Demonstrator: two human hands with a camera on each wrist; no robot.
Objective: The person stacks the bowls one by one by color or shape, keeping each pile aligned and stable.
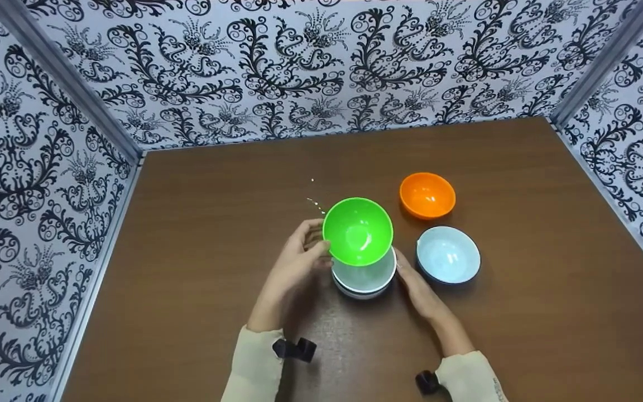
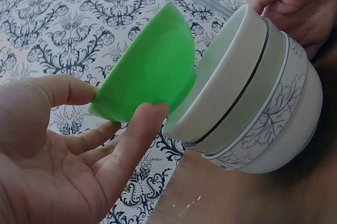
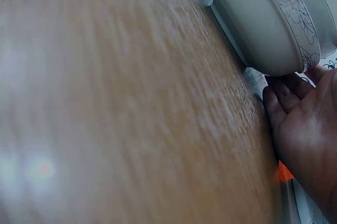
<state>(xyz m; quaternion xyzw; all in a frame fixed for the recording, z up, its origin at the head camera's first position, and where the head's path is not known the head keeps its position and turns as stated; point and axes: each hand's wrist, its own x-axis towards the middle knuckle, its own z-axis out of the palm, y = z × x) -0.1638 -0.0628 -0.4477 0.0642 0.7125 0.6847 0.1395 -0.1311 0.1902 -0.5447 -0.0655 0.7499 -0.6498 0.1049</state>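
Observation:
My left hand (image 1: 297, 259) pinches the rim of a green bowl (image 1: 358, 231) between thumb and fingers. The bowl is tilted and held over a stack of nested white bowls (image 2: 263, 97); the upper one has a dark line, the lower a grey floral band. Against the right side of that stack rests my right hand (image 1: 419, 287), its fingers fairly straight, as the right wrist view shows (image 3: 310, 113). How far the green bowl's base dips into the top white bowl is hard to tell.
An orange bowl (image 1: 427, 195) stands on the brown table (image 1: 215, 234) at the back right. In front of it is a pale blue bowl (image 1: 448, 255), close to my right hand. Patterned black-and-white walls (image 1: 310, 67) enclose the table at the back and sides.

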